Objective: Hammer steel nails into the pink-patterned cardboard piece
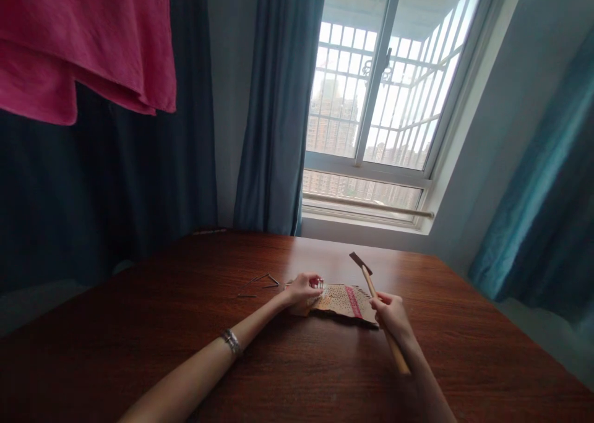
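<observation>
My right hand [393, 315] is wrapped round the wooden handle of a hammer [366, 279], its dark head raised above the table and tilted to the left. At the left end of a flat, tan sheet [338, 296], my left hand [304, 292] is closed, fingertips pinched on a small metal pronged tool [320, 283]. Most of that tool is hidden by the fingers, so its exact kind is unclear. The sheet is dotted with many small holes or marks and carries a pinkish-red band [353, 302]. Its left end is partly covered by my left hand.
Several thin metal rods [265, 281] lie on the brown wooden table [232, 373], left of my left hand. Beyond the far edge are blue curtains [278, 101] and a barred window [371, 95]. A pink cloth [93, 46] hangs at upper left.
</observation>
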Motion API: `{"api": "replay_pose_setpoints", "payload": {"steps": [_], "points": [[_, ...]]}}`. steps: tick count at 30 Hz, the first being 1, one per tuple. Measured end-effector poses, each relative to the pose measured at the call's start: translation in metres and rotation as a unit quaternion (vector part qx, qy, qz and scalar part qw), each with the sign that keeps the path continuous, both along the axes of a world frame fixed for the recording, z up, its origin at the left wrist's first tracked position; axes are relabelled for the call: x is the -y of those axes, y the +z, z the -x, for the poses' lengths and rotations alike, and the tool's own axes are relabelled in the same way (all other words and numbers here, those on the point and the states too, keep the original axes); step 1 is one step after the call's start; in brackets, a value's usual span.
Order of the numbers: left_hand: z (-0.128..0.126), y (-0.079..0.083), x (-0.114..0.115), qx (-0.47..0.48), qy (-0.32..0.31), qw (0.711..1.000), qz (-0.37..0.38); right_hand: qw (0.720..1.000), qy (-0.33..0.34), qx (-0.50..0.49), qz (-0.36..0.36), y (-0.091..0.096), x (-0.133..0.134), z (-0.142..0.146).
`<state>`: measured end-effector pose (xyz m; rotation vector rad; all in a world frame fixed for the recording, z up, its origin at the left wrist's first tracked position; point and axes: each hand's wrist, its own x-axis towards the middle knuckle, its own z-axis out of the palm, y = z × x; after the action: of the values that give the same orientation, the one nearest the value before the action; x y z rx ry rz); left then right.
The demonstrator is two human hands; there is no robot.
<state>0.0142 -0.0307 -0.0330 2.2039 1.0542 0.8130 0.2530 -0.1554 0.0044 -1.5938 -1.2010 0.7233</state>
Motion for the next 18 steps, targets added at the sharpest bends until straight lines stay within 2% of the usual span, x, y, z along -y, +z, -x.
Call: {"api": "replay_pose_setpoints", "payload": {"steps": [4,9,12,18], "points": [[0.003,0.004,-0.004,0.008,-0.036,0.998,0.042,0.978,-0.068,0.195,0.025,-0.01,-0.004,-0.012],[0.014,0.018,-0.022,0.016,0.054,0.998,0.028,0.957,-0.068,0.279,0.044,-0.016,-0.006,-0.018],[0.033,0.035,-0.036,-0.017,0.075,0.997,0.015,0.947,-0.065,0.308,0.063,-0.019,-0.006,-0.019],[0.091,0.07,-0.051,-0.155,0.144,0.977,0.023,0.93,-0.06,0.346,0.113,-0.024,-0.006,-0.019]]}}
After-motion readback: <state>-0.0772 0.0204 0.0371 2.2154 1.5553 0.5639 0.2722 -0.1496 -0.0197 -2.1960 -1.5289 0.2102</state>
